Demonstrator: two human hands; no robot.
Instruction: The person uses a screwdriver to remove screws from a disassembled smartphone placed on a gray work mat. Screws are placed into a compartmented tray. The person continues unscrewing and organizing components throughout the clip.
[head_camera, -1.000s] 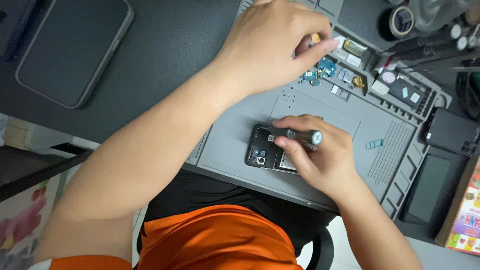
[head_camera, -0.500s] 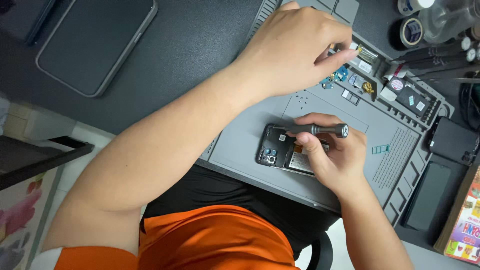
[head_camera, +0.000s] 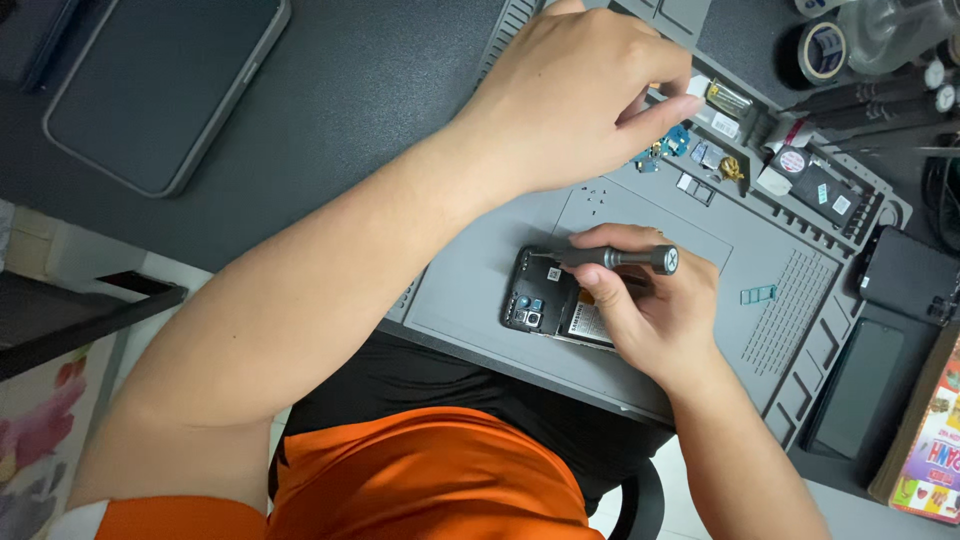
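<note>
**Screwdriver on the opened phone**

Phone (head_camera: 548, 300) lies face down near the front edge of my grey repair mat (head_camera: 470, 290), back cover off, its camera cluster and board showing. My right hand (head_camera: 650, 310) rests on its lower half, covering part of the battery label. Those fingers are curled tight around a small precision screwdriver (head_camera: 610, 258), which lies nearly flat, its tip set at the phone's top edge and its round cap pointing away towards the mat's ribbed corner.

My left hand (head_camera: 580, 95) reaches across to the parts compartments at the far side of the mat, thumb and forefinger pressed together just above a small blue circuit piece (head_camera: 676, 140). I cannot tell whether anything is pinched between them.

To do this well, I judge the driver should stand more upright, so the tip seats squarely rather than skating off the screw head. The heel of my right hand should stay planted on the phone to keep it from sliding. Light downward pressure matters more than twisting force, and any loose piece belongs in a tray compartment, away from the other bits.
</note>
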